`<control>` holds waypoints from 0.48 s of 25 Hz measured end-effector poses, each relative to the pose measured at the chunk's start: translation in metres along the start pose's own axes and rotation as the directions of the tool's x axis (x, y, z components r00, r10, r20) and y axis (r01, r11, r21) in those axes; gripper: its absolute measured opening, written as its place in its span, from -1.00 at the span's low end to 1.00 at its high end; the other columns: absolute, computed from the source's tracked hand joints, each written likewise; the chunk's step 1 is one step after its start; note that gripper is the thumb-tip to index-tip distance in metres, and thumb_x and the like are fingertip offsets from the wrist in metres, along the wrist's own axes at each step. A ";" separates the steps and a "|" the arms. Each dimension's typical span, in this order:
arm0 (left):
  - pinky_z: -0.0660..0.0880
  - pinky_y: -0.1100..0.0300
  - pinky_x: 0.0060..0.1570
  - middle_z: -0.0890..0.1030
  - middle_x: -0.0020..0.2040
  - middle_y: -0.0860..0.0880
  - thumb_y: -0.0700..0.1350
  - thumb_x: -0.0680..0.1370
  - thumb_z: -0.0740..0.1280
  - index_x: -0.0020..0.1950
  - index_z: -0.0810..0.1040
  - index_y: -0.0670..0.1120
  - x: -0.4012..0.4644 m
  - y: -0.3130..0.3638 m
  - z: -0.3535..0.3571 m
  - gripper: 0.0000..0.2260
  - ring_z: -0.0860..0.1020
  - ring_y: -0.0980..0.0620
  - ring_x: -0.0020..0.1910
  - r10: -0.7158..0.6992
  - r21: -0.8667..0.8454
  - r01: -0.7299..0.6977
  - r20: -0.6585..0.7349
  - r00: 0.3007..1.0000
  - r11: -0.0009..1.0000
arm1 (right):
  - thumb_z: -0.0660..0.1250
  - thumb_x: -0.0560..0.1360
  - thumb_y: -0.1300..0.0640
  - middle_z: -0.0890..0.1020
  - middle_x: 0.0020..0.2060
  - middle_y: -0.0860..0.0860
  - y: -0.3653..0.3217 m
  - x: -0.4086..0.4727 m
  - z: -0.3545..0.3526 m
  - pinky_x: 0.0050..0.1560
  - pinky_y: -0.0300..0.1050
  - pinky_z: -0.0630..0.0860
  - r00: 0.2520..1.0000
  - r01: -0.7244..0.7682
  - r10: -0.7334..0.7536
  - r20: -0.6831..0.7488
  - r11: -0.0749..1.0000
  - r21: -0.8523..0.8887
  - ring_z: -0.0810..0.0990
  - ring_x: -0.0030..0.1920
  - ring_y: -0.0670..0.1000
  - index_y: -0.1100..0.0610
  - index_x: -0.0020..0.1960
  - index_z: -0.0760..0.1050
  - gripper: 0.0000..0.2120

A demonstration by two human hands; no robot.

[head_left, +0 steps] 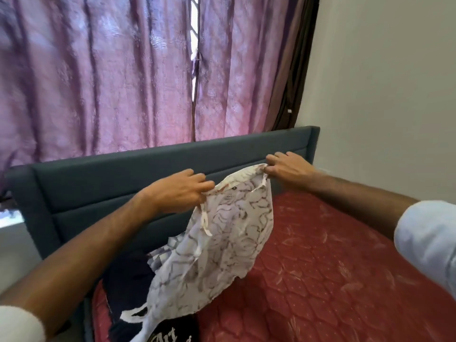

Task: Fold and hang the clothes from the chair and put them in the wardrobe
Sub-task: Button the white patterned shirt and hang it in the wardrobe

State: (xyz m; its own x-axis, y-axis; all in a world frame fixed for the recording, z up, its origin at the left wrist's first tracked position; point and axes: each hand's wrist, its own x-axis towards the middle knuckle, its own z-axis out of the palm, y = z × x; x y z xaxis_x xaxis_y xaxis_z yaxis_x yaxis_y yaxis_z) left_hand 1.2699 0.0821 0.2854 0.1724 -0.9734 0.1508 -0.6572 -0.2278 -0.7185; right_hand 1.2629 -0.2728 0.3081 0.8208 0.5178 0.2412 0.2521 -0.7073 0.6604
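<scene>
A white garment (pixel 229 240) with a brown swirl pattern hangs in the air over the bed. My left hand (pixel 182 191) pinches its upper left edge. My right hand (pixel 286 166) pinches its upper right corner, close to the headboard. The cloth is stretched between both hands and its lower part droops down to the left. Below it lies a dark garment (pixel 128 282) with white lettering, partly covered by the hanging cloth. A checked grey and white cloth (pixel 160 253) peeks out behind the patterned one.
A red quilted mattress (pixel 320 280) fills the lower right. A grey-blue padded headboard (pixel 123 178) runs behind my hands. Purple curtains (pixel 98 82) hang above it. A pale wall (pixel 385 82) stands at the right.
</scene>
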 end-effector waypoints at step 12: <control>0.50 0.10 -0.21 0.62 0.15 0.11 -0.08 0.56 0.37 0.16 0.57 0.10 0.126 0.187 0.015 -0.81 0.63 0.00 -0.13 -0.237 0.004 0.252 0.353 0.905 0.968 | 0.18 0.56 0.14 0.50 0.37 -0.07 -0.033 -0.209 0.167 0.04 -0.04 0.47 0.453 0.820 -0.868 -0.204 0.496 -0.288 0.45 0.31 0.03 0.02 0.24 0.58 -0.68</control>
State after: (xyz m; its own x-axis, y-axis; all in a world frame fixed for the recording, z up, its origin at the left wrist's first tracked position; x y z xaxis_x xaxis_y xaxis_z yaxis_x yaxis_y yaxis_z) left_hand 1.1799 -0.0823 0.1602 0.5713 -0.8180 0.0672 -0.5895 -0.4659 -0.6598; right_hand 1.1688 -0.4377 0.1172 0.0486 0.9466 -0.3189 0.6501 0.2124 0.7296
